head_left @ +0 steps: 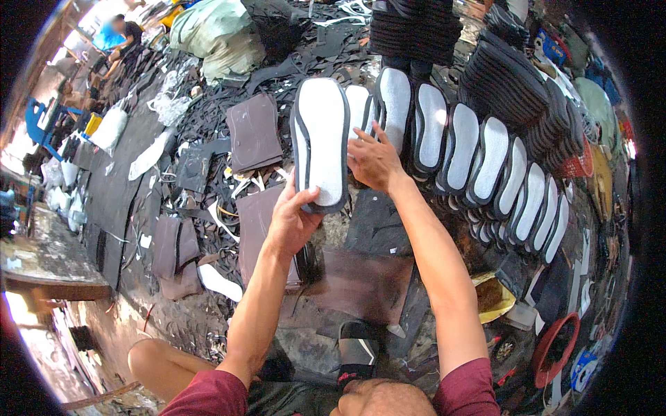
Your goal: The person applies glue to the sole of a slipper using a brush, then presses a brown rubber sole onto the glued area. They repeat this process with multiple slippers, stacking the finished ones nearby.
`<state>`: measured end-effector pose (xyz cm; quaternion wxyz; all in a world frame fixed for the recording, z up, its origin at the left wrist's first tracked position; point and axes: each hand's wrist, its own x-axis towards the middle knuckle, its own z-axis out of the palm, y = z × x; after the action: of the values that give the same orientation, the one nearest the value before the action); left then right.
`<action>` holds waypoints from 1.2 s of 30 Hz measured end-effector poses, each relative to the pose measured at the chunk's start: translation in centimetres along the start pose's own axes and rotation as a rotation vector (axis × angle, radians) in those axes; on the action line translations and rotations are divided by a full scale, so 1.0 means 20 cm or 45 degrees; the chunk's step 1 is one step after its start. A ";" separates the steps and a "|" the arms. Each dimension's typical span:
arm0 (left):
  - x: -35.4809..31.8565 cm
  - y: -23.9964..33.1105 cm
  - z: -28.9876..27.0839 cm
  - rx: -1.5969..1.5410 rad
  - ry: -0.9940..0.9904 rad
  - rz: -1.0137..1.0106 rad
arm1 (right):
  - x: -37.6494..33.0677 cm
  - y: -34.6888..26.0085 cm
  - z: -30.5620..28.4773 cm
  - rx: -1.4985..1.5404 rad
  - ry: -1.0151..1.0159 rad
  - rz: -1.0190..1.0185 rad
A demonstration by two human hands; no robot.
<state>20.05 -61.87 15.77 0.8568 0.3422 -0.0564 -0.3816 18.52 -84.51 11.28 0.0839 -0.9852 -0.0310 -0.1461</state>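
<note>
L hand [291,215]: clamped on near end of white-topped, black-edged, foot-shaped sole [321,142], thumb over top face, other fingers mostly hidden. Holding sole lengthwise, near end twd body, just L of R hand [374,163]. Can't tell single pc. from several layers.

R hand: fingers spread apart, nothing visibly pinched; poised by white, partly hidden, foot-shaped insole [358,104] beyond held sole. Can't tell fingertip contact from slight gap.

To R: curved row of white-topped, black-edged soles [461,145], set close together, curving twd lower R. Beyond: tall black stack of thin, sole-shaped pcs. [503,80]. L of held sole: flat dark-brown sheets w/ curved outline marks [253,132], lying amid matte black scraps [191,166].

Step in hand (judged): handling one sole at L end of row; can't tell picking up from setting down. Next move (judged): calls for firm thumb pressure at near end, R fingers closing squarely on an edge, w/o dragging adjacent soles out of line.
</note>
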 end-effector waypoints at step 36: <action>-0.73 -0.35 -0.25 0.017 0.059 -0.162 | -1.43 -0.26 -0.02 -0.160 0.275 1.050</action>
<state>7.27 -52.48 9.96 0.8296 0.3596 -0.0171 -0.4268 -9.46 -80.45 4.09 0.0778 -0.8973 0.3834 -0.2043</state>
